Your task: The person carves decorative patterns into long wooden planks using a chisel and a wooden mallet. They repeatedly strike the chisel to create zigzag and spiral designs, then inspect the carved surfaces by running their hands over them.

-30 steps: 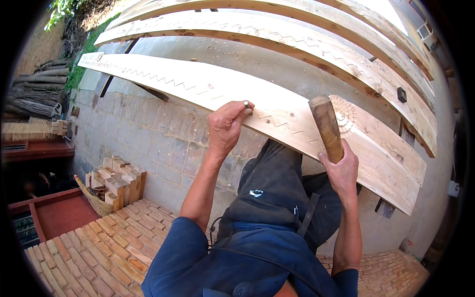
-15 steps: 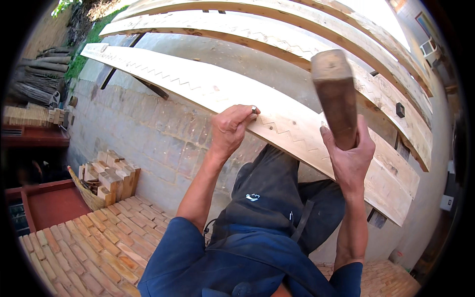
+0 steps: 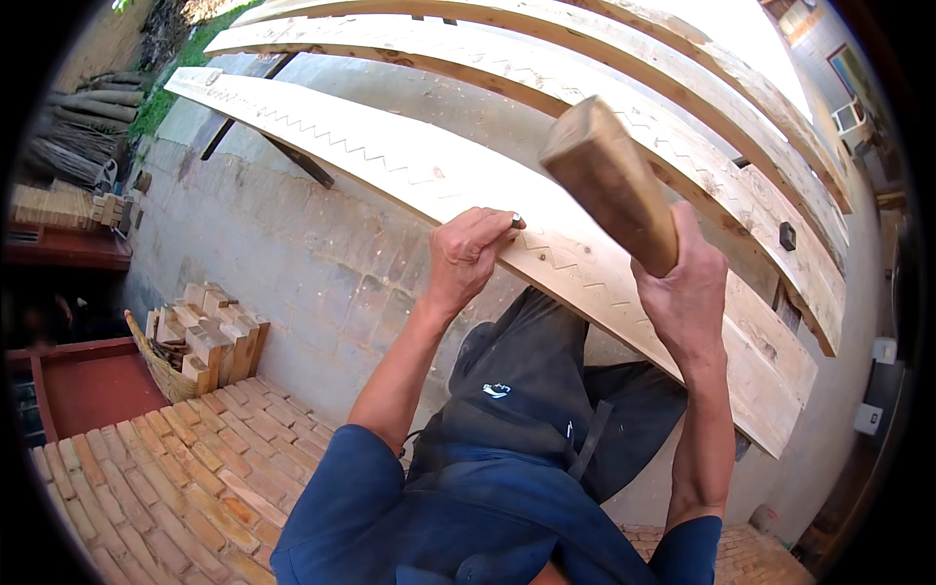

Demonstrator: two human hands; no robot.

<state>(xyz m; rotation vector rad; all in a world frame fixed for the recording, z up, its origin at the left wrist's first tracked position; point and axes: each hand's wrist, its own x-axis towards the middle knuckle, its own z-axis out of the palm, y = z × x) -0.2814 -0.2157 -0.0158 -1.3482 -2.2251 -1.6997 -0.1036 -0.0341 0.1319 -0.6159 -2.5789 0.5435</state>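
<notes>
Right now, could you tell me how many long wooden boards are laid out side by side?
4, as far as I can tell. The nearest board lies under both hands; the second, third and fourth lie beyond it. More may be hidden past the top edge.

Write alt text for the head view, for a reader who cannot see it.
A person's left hand holds a small metal tool against a long carved plank, while the right hand raises a wooden mallet above it. More planks lie beyond; a basket of wood blocks sits on the brick floor.
</notes>
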